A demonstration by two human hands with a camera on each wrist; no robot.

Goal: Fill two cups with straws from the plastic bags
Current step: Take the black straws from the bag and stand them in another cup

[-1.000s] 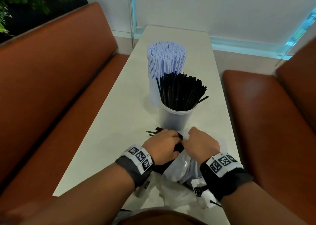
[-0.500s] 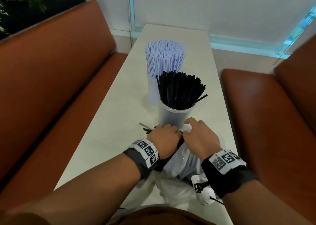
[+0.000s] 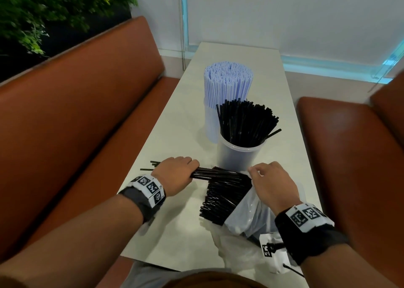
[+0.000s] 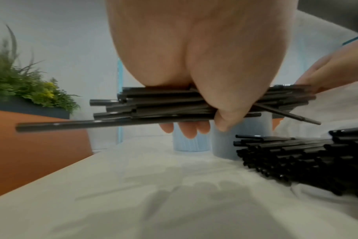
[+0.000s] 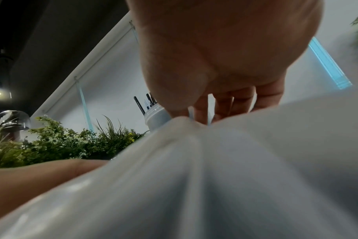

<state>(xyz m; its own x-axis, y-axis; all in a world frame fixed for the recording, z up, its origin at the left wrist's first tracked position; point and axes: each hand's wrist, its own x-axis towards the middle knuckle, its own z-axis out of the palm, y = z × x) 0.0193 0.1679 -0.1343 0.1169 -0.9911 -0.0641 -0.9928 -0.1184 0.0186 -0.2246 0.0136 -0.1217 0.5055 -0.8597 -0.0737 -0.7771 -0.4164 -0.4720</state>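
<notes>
Two cups on counter: far cup packed with pale blue straws, near cup holding black straws. Left hand grips bundle of black straws, fingers curled round it, bundle level above counter. Right hand pinches rim of plastic bag between thumb and fingers. More black straws fan out of bag mouth onto counter, just beside near cup.

Table layout, frame centre

On the table, one cup sits mid-frame, another cup behind it; my bag lies lower right, its straws spilling leftward.
</notes>
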